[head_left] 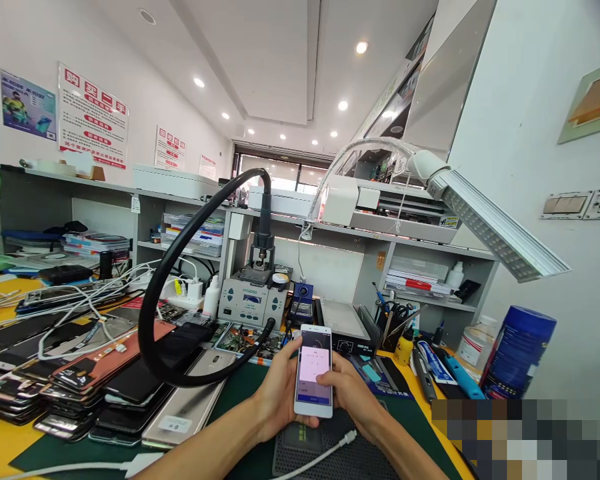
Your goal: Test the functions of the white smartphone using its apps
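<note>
A white smartphone (313, 409) stands upright between my two hands, its screen lit with a pale pop-up panel over a dark background. My left hand (279, 393) grips it along the left side, with fingers showing under the lower edge. At the right edge, my right hand (353, 393) also holds it, the thumb lying over the lower part of the screen and the other fingers hidden behind. Below the phone lies a black textured mat (300, 460) on a green work mat (245, 393). A white cable plug (349, 437) rests on the black mat, near my right wrist.
Stacks of phones (70, 380) fill the left side. A thick black hose (153, 287) arches from the hot air station (250, 300). At right stand a tool holder (395, 327), a yellow bottle (404, 347) and a blue can (517, 353). A lamp (500, 223) hangs above.
</note>
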